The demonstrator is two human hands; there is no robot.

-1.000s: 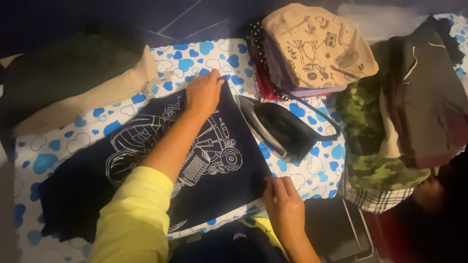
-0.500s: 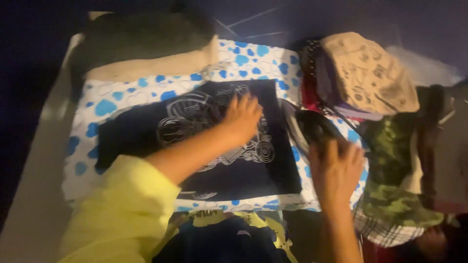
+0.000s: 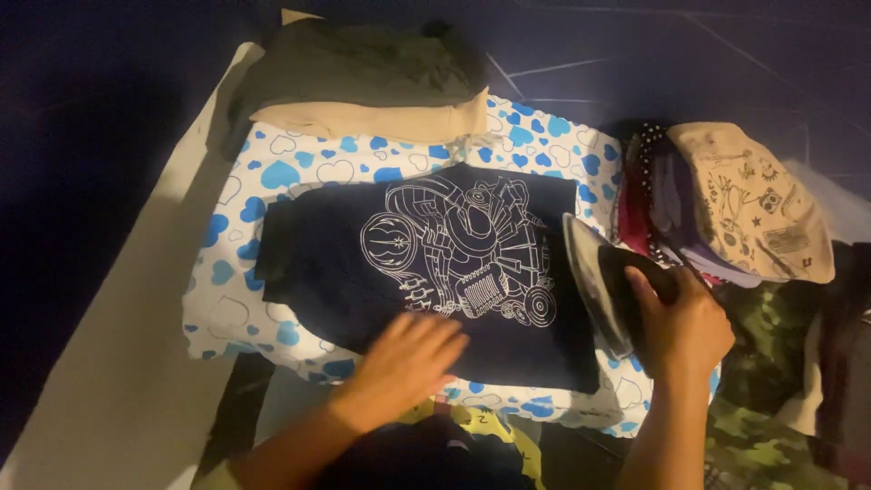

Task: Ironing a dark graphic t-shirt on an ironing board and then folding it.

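Dark navy T-shirt (image 3: 426,272) lies flat on the white pad cover with blue hearts (image 3: 299,172), white line-art print facing up, cloth mostly smooth with a fold along the left edge. Left hand (image 3: 408,358) is palm down on the shirt's near edge just below the print, fingers spread and slightly blurred, forearm coming in from the bottom. Right hand (image 3: 680,322) is wrapped over the handle of the black clothes iron (image 3: 603,281), fingers curled tight round it; the iron stands tipped on edge at the shirt's right border, shiny soleplate facing the shirt. Behind the shirt, 2 folded garments: an olive one (image 3: 363,63) stacked on a beige one (image 3: 363,120). Right of the iron, a stack of folded clothes (image 3: 667,218) topped by a tan doodle-print piece (image 3: 758,195). Camouflage fabric (image 3: 771,372) lies near the right wrist.
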